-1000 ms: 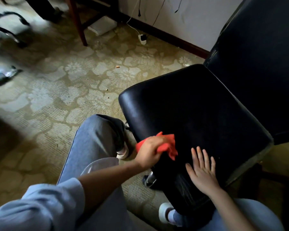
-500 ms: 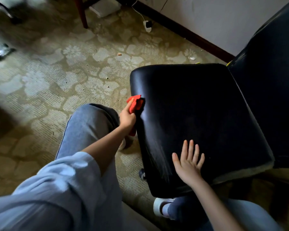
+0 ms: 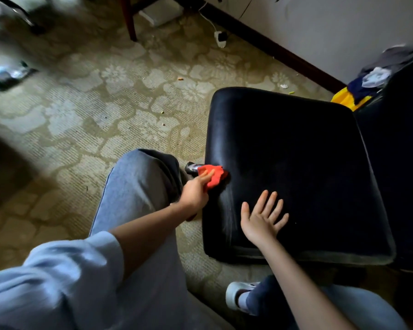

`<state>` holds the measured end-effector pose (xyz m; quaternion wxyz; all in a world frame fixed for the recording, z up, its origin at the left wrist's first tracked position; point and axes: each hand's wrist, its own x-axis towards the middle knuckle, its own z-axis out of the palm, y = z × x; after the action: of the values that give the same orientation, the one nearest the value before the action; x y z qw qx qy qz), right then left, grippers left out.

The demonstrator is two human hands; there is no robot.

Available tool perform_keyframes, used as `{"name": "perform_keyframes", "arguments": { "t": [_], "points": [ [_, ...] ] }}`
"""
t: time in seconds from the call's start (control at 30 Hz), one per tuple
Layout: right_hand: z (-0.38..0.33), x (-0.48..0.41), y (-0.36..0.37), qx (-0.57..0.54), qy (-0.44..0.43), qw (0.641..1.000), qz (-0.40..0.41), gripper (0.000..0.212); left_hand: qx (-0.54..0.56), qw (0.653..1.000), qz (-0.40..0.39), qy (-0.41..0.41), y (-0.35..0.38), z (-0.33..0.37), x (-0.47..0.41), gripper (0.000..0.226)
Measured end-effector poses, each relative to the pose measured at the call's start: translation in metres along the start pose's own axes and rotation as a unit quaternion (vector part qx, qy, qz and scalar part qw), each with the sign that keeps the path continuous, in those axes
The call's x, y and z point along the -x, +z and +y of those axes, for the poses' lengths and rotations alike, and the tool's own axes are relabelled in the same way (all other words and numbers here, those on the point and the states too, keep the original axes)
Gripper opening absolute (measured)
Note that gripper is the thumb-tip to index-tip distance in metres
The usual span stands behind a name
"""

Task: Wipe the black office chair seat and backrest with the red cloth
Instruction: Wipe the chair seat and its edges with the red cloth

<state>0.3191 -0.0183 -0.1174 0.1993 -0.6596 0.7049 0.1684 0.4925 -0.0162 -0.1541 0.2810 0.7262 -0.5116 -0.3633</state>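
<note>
The black office chair seat [image 3: 296, 163] fills the right half of the view, with its backrest [image 3: 401, 148] dark at the far right. My left hand [image 3: 196, 191] holds the red cloth [image 3: 212, 175] against the seat's left edge, about halfway along it. My right hand [image 3: 262, 217] lies flat on the seat near its front left corner, fingers spread, holding nothing. A pale dusty streak runs along the seat's left side between the two hands.
My knees in grey trousers sit below and left of the seat. Patterned carpet [image 3: 105, 115] spreads to the left. A wooden furniture leg [image 3: 129, 22] and a white plug [image 3: 219, 39] stand near the wall. Yellow and blue clutter [image 3: 358, 91] lies behind the seat.
My left hand slid the cloth along the seat's left edge, up from the front and now back to the middle. The view shifted, with the chair turned. My right hand stayed flat on the seat.
</note>
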Motion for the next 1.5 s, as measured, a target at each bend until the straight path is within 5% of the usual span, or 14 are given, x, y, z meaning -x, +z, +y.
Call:
{"name": "perform_keyframes", "arguments": {
  "t": [0.17, 0.3, 0.47, 0.57, 0.77, 0.9, 1.3, 1.4, 1.5],
  "points": [
    [0.0, 0.002, 0.001, -0.004, 0.003, 1.0, 0.0, 0.068, -0.105, 0.987, -0.105, 0.058, -0.011, -0.002, 0.03, 0.06],
    [0.003, 0.003, 0.0, -0.021, -0.006, 1.0, 0.005, 0.068, -0.009, 0.977, -0.186, 0.108, -0.027, 0.005, 0.054, 0.052],
    [0.008, 0.006, -0.002, -0.038, -0.016, 0.999, -0.001, 0.069, 0.151, 0.986, 0.073, 0.017, -0.036, 0.028, 0.033, 0.063],
    [0.01, 0.006, -0.002, -0.035, -0.017, 0.999, -0.003, 0.069, 0.193, 0.974, 0.116, 0.029, -0.039, 0.041, -0.014, 0.061],
    [0.005, 0.002, -0.002, -0.029, -0.018, 0.999, 0.005, 0.07, -0.089, 0.99, 0.002, 0.11, -0.003, 0.039, -0.083, 0.053],
    [0.007, 0.001, 0.002, -0.014, -0.014, 1.0, 0.008, 0.07, -0.087, 0.983, 0.013, 0.162, 0.008, 0.024, -0.073, 0.064],
    [0.005, 0.002, 0.001, -0.008, -0.005, 1.0, -0.022, 0.069, -0.174, 0.903, -0.143, 0.367, 0.004, 0.0, 0.023, 0.059],
    [0.006, 0.001, 0.001, -0.034, -0.013, 0.999, -0.026, 0.07, -0.078, 0.925, -0.107, 0.357, 0.007, -0.002, 0.035, 0.041],
    [0.012, -0.001, -0.003, -0.092, -0.026, 0.995, -0.024, 0.073, 0.149, 0.972, -0.063, 0.172, 0.005, 0.013, 0.039, 0.023]
  ]
}}
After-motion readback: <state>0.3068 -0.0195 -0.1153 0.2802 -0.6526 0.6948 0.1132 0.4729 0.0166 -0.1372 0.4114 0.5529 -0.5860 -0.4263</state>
